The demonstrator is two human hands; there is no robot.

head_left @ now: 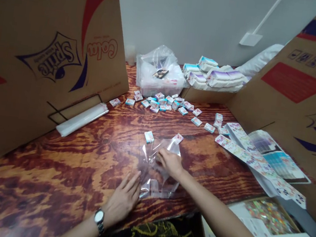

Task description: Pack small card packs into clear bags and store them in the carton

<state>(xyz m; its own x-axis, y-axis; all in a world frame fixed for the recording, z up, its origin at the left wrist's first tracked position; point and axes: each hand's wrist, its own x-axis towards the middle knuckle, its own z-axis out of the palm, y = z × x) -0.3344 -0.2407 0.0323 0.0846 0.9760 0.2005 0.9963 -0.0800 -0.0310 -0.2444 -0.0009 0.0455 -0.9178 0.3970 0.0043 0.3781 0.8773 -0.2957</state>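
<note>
A clear plastic bag (160, 165) lies flat on the wooden table (51, 174) in front of me. My left hand (123, 198), with a wristwatch, rests flat on the table, fingers stretched and touching the bag's lower left corner. My right hand (170, 161) lies on top of the bag with the fingers curled down and pressing on the plastic. Two small printed packets (149, 136) (178, 138) sit just beyond the bag's far edge.
Several small packets (165, 103) are scattered further back before a plastic-lined tub (159, 74). Cardboard boxes stand left (37, 60) and right (300, 98). A roll of clear bags (82, 119) lies left. Printed strips (257, 159) and sheets lie at the right.
</note>
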